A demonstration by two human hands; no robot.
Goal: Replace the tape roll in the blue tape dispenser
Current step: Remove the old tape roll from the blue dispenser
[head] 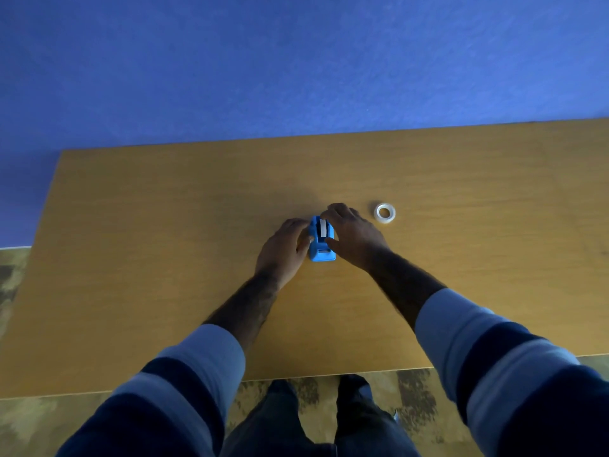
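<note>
Blue tape dispenser (321, 240) seemingly between both hands.

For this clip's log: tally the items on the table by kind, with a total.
Tape dispensers: 1, the blue dispenser, held between the left hand and right hand
Tape rolls: 2, a white roll seated in the dispenser and a loose clear roll on the table
Total: 3
</note>
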